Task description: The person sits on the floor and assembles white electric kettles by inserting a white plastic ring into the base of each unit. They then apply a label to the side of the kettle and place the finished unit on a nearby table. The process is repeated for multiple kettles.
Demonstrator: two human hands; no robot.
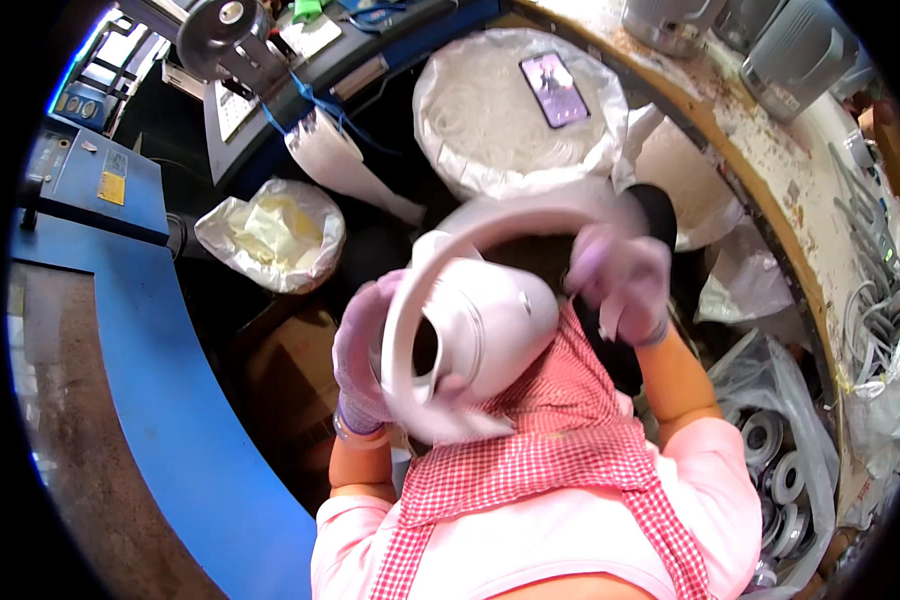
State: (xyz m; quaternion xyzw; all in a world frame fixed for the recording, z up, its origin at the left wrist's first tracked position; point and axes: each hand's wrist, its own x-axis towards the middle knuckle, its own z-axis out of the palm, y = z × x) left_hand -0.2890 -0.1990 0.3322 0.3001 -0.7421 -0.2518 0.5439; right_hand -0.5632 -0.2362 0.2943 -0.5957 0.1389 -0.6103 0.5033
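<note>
A white plastic housing (505,320) with a dark round opening lies tilted over my lap, its opening toward my left hand. My left hand (362,350), in a pale purple glove, is closed on the housing's open end, with most of its fingertips hidden. A broad, curved white plastic band (450,245) arches around that opening and over toward the right; motion blurs it. My right hand (625,285), also gloved, is raised near the band's far end with its fingers curled. Blur hides what it grips, and I cannot tell whether it touches the band.
A large lined tub of pale rings (470,115) stands ahead, a phone (555,90) lying on it. Left of it is a smaller lined bin (280,240). Blue machinery (180,400) borders my left. Grey housings (800,60) stand on the worn bench (770,180); a bag holds round parts (785,480).
</note>
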